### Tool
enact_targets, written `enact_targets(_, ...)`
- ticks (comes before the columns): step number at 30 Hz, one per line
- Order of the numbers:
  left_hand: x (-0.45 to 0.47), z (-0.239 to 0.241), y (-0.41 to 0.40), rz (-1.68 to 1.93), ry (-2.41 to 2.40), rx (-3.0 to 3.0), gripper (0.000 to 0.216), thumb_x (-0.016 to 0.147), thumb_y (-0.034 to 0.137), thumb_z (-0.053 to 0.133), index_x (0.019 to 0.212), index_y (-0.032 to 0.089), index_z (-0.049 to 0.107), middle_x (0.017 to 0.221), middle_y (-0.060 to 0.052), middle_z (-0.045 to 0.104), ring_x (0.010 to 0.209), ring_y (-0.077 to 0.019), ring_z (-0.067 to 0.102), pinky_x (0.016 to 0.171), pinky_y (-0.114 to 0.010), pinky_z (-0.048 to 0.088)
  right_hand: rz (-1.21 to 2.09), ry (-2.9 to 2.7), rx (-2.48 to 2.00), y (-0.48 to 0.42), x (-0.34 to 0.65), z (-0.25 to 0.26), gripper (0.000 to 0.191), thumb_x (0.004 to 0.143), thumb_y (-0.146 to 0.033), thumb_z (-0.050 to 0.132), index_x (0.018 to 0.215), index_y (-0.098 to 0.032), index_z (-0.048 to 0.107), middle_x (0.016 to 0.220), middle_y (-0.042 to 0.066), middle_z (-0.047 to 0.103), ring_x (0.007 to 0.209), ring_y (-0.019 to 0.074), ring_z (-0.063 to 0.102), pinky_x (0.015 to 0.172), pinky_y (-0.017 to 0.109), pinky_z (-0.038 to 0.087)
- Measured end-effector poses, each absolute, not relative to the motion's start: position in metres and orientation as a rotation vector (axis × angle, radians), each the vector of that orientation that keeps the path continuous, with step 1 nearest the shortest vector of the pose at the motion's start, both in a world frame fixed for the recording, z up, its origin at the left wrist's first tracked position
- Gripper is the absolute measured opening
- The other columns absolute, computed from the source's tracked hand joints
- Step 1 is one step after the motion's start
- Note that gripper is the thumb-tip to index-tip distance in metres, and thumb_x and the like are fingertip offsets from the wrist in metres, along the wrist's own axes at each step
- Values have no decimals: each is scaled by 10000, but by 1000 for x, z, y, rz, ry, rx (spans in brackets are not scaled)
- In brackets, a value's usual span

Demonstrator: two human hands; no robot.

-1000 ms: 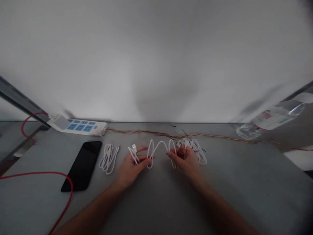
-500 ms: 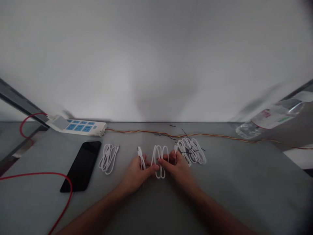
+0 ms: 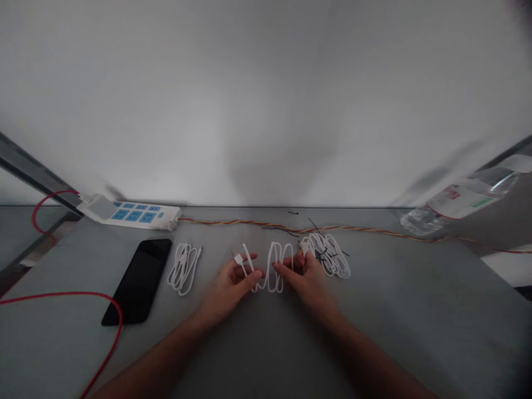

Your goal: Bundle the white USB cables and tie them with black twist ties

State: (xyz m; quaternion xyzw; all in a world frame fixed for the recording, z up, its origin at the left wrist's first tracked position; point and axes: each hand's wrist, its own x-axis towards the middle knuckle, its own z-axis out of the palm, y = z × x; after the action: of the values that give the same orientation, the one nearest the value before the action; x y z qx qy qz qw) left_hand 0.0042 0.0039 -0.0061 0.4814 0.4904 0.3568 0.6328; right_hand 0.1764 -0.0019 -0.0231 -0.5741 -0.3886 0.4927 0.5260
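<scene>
A white USB cable (image 3: 274, 266) hangs in loops between my two hands above the grey table (image 3: 266, 343). My left hand (image 3: 230, 285) pinches the end with the USB plug, which sticks up by its fingers. My right hand (image 3: 305, 277) pinches the other end of the same cable. Both hands are closed on it, a little apart. A pile of white cables with black ties (image 3: 328, 255) lies just right of my right hand. One coiled white cable (image 3: 184, 267) lies left of my left hand.
A black phone (image 3: 139, 280) lies flat at the left. Behind it is a white power strip with blue sockets (image 3: 131, 213). A red cable (image 3: 62, 299) curves at the far left. A twisted red-yellow wire (image 3: 374, 231) runs along the back. A clear plastic bag (image 3: 457, 208) lies at the right.
My hands came together, folding the cable into tight loops, then moved slightly apart and away from me again. The cable's loops are now a bit wider.
</scene>
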Motion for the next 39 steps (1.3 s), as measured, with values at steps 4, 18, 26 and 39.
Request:
enact_targets(4, 3, -6, 3, 779, 1207, 1154, 425, 690, 360, 737, 1048, 155, 636, 757, -40, 709, 668, -177, 643, 604, -263, 447, 1257, -882, -1335, -4, 174, -20, 513, 589, -393, 791, 694, -252, 309, 679, -50, 591, 448, 117, 522, 339, 254, 433)
enact_targets(18, 10, -7, -5, 775, 1230, 1398, 200, 742, 267, 665, 897, 145, 694, 789, -69, 722, 722, -210, 662, 666, -296, 493, 1224, -959, -1305, -13, 165, -28, 472, 660, -380, 754, 721, -260, 302, 758, -1, 668, 580, 189, 658, 410, 286, 509)
enact_targets(26, 15, -2, -8, 765, 1144, 1259, 268, 755, 303, 657, 970, 143, 642, 863, -79, 723, 692, -189, 678, 630, -286, 528, 1145, -1058, -1349, -15, 168, -27, 433, 692, -374, 736, 725, -259, 320, 772, 12, 680, 597, 208, 670, 447, 309, 515)
enact_targets(39, 6, -12, 3, 816, 1178, 1106, 319, 740, 441, 673, 824, 134, 669, 600, -5, 631, 479, -101, 528, 429, -193, 305, 1184, -904, -1254, -7, 171, -21, 513, 633, -398, 782, 710, -252, 296, 790, 17, 693, 563, 192, 687, 356, 257, 518)
